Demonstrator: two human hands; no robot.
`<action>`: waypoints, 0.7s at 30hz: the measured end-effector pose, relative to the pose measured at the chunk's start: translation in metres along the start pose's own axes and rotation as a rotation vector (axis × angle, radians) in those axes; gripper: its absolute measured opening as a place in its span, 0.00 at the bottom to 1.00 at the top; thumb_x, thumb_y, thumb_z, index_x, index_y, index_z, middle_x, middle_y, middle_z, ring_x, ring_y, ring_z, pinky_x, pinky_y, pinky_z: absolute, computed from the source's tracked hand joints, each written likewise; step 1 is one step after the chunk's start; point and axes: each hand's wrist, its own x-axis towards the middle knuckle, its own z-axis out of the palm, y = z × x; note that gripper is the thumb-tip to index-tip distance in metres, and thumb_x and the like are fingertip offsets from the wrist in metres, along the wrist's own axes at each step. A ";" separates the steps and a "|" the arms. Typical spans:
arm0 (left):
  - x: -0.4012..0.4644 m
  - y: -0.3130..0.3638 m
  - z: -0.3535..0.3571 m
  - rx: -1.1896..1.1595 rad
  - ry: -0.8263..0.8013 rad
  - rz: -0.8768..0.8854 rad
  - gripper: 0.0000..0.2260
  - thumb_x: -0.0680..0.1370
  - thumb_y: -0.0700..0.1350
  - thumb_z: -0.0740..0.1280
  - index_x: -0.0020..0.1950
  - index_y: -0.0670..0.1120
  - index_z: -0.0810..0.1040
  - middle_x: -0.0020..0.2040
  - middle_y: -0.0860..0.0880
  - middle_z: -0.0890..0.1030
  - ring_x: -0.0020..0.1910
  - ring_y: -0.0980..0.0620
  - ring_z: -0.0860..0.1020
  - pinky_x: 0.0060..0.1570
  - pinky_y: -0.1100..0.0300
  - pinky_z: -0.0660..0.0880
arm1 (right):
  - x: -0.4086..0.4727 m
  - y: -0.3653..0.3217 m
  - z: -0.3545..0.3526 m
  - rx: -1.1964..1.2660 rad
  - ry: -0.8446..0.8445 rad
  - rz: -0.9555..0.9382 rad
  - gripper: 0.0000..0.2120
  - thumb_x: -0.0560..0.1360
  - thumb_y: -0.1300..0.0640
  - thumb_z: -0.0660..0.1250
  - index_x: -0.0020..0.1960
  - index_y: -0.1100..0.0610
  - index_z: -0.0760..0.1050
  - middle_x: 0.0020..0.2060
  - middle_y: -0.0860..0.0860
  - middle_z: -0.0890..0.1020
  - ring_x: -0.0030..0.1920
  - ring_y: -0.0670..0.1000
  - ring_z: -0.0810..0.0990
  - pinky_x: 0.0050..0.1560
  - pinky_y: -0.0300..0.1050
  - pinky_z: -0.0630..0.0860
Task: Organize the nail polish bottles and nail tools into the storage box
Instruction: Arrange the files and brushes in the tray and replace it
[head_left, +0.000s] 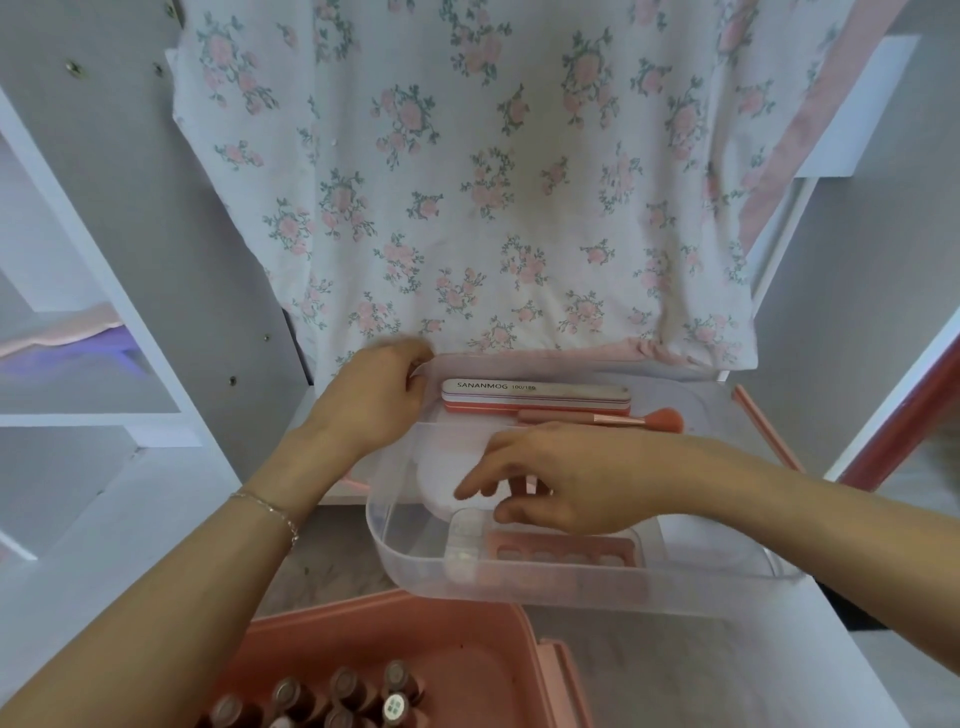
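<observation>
Nearest, nail polish bottles (343, 696) are standing upright in the pink storage box (467, 660). Beyond it, the right hand (561, 478) is reaching, fingers loosely spread, into the clear tray (519, 582) above a small clear case (545, 551). The left hand (374, 395) is gripping the tray's far-left corner. Farther back, a nail file (535, 397) reading "SANANMOG 100/180" and a pink brush (602, 418) are lying left-right, bristles pointing right.

bare forearms, no sleeves showing, thin chain bracelet (270, 512) on the left wrist, nothing on the right one
</observation>
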 end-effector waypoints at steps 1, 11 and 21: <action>0.000 0.000 0.000 -0.001 0.000 0.000 0.13 0.78 0.38 0.59 0.61 0.43 0.75 0.56 0.44 0.79 0.53 0.45 0.76 0.49 0.62 0.68 | 0.001 0.000 0.003 -0.015 -0.019 -0.013 0.15 0.78 0.53 0.59 0.64 0.45 0.71 0.54 0.42 0.74 0.44 0.39 0.70 0.48 0.31 0.64; 0.001 -0.002 -0.001 0.037 -0.028 0.007 0.14 0.78 0.40 0.59 0.63 0.45 0.74 0.58 0.45 0.78 0.55 0.46 0.76 0.50 0.61 0.68 | -0.018 0.018 -0.014 0.162 0.233 0.041 0.14 0.77 0.55 0.61 0.61 0.49 0.75 0.54 0.42 0.78 0.50 0.39 0.76 0.52 0.29 0.71; 0.003 0.004 -0.001 0.106 -0.042 -0.142 0.09 0.78 0.46 0.59 0.57 0.49 0.72 0.52 0.50 0.78 0.50 0.47 0.75 0.47 0.54 0.73 | -0.039 0.084 -0.022 -0.251 0.089 0.524 0.18 0.80 0.53 0.49 0.42 0.58 0.74 0.46 0.50 0.80 0.61 0.38 0.64 0.55 0.34 0.59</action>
